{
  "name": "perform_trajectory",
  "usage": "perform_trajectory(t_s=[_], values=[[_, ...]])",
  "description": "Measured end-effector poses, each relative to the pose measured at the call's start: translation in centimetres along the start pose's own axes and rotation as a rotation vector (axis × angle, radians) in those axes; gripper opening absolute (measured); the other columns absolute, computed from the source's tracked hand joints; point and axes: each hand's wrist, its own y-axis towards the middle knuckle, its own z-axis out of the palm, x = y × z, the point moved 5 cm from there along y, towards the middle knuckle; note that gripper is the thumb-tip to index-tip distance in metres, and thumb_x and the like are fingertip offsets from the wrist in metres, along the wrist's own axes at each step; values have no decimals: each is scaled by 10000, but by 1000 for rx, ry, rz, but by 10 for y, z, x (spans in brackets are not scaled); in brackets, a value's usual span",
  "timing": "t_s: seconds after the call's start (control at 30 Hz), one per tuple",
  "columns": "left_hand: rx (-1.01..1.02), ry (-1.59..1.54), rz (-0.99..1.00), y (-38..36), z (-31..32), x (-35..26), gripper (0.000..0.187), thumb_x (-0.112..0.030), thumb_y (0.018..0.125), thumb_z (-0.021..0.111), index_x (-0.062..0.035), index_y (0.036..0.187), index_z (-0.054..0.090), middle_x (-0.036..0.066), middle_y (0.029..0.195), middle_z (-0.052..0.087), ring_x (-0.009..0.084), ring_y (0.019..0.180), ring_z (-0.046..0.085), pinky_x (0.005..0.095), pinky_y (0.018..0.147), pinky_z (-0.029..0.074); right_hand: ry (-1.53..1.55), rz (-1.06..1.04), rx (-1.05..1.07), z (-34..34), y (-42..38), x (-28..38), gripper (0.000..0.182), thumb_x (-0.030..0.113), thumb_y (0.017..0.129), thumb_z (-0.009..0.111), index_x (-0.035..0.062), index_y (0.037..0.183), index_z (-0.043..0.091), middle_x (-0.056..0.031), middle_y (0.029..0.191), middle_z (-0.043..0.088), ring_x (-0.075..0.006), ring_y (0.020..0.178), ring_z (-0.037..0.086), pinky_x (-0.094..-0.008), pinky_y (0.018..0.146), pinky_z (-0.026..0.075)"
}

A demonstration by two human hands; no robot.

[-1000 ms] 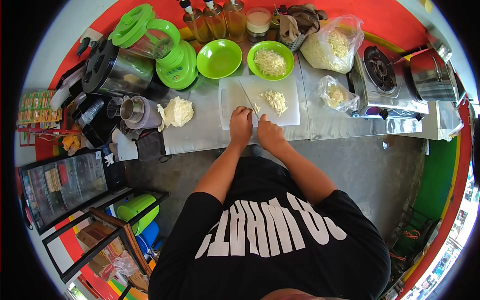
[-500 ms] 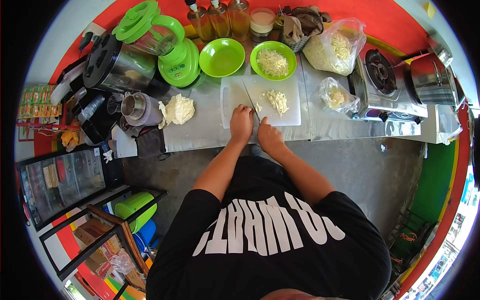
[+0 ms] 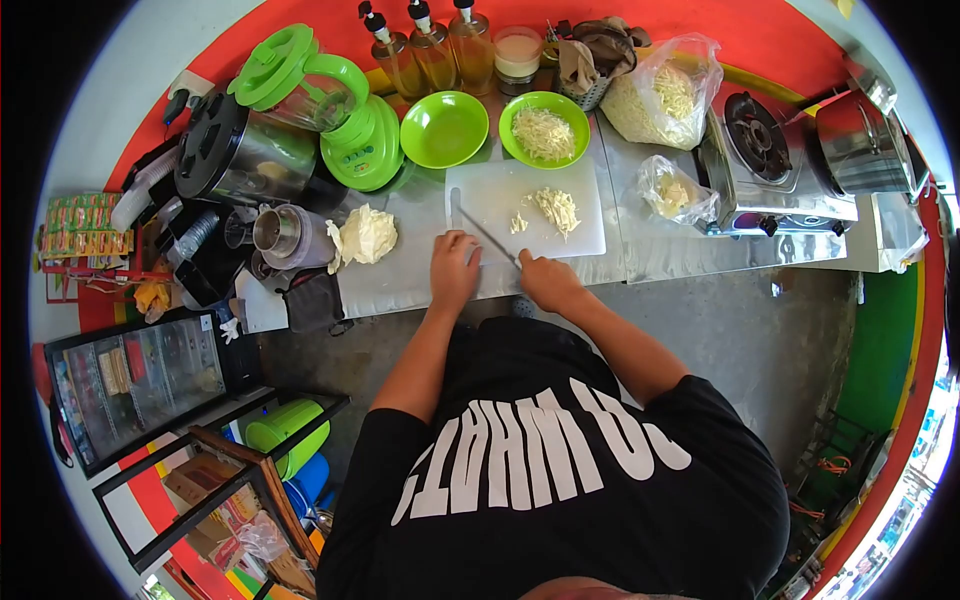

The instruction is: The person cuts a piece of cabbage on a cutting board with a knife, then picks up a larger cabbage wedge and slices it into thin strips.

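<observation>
My right hand (image 3: 550, 282) is closed around the handle of a knife (image 3: 485, 232), whose blade slants up and left across the white cutting board (image 3: 480, 188). At the board's lower left edge rests my left hand (image 3: 455, 268), fingers apart, with nothing visible in it. Shredded cabbage (image 3: 556, 212) lies heaped on the board's right half. Between that heap and the blade sits a smaller bit of cut cabbage (image 3: 518, 223). A pale cabbage chunk (image 3: 367, 236) stands on the counter, left of my left hand.
Behind the board are a green bowl (image 3: 444, 130) and a green plate (image 3: 510, 147) of shredded cabbage. A blender (image 3: 355, 140) and pump bottles (image 3: 432, 55) stand back left. To the right are a large bag of shreds (image 3: 660, 100), a small bag (image 3: 677, 190) and a gas stove (image 3: 765, 150).
My left hand has moved left and down, off the middle of the board. The knife has swung so its tip points further left, away from the cut cabbage.
</observation>
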Motion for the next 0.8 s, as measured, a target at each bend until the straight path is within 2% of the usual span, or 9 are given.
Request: perform_trajectory(t_s=[0.1, 0.13, 0.2, 0.47, 0.57, 0.63, 0.67, 0.7, 0.8], values=[[35, 24, -118, -11, -9, 23, 172, -118, 826, 794, -40, 873, 648, 123, 1046, 623, 342, 980, 568, 427, 858, 472, 111, -28, -9, 14, 2, 1, 281, 192, 987, 564, -31, 1141, 489, -325, 937, 699, -501, 929, 691, -585, 839, 536], [2, 13, -98, -14, -13, 23, 194, -112, 824, 793, -28, 841, 620, 127, 977, 624, 340, 925, 567, 422, 824, 465, 103, -32, 0, 16, 1, -1, 281, 192, 987, 564, -31, 1141, 489, -325, 937, 699, -501, 929, 691, -585, 839, 536], [14, 6, -134, -17, -17, 30, 194, -110, 820, 795, -26, 844, 622, 126, 951, 625, 342, 919, 571, 424, 823, 467, 170, 14, -7, 13, 0, -10, 337, 259, 1008, 568, -40, 1137, 484, -344, 928, 687, -520, 924, 674, -600, 842, 519], [59, 30, -287, -27, -17, 33, 182, -89, 808, 800, -23, 866, 640, 126, 920, 646, 346, 909, 585, 438, 823, 481, 220, 160, -84, 0, -19, -71, 363, 304, 1019, 541, -29, 1147, 476, -364, 954, 676, -561, 927, 649, -624, 836, 505], [75, 38, -281, -21, -22, 35, 186, -84, 807, 797, -38, 911, 650, 124, 974, 644, 351, 962, 590, 444, 857, 486, 216, 153, -115, -9, -31, -71, 363, 306, 1018, 552, -21, 1157, 479, -358, 914, 677, -559, 892, 650, -624, 814, 507], [-62, 87, -164, -15, -39, 35, 215, -69, 807, 787, -56, 974, 652, 127, 1045, 631, 359, 1014, 591, 449, 887, 488, 217, 121, -113, -10, -35, -62, 363, 308, 1016, 562, -15, 1162, 482, -348, 888, 680, -554, 871, 652, -623, 801, 508], [-102, 93, -148, -13, -49, 41, 261, -52, 812, 761, -80, 1047, 651, 133, 1150, 595, 366, 1083, 560, 466, 936, 470, 220, 86, -107, -10, -37, -59, 353, 303, 1014, 573, -4, 1167, 491, -329, 871, 685, -541, 855, 656, -619, 784, 508], [-102, 115, -148, -8, -61, 46, 261, -52, 812, 761, -80, 1047, 651, 133, 1150, 595, 366, 1083, 560, 466, 936, 470, 221, 55, -103, -8, -39, -57, 343, 299, 1012, 584, 7, 1173, 500, -310, 853, 690, -528, 840, 659, -616, 766, 508], [-199, 311, -149, 6, -100, 59, 341, -24, 810, 711, -102, 1135, 648, 152, 1299, 499, 397, 1177, 482, 514, 1013, 417, 225, -8, -167, 3, -45, -50, 315, 286, 1009, 595, 29, 1177, 525, -279, 839, 696, -508, 827, 662, -609, 746, 504]])
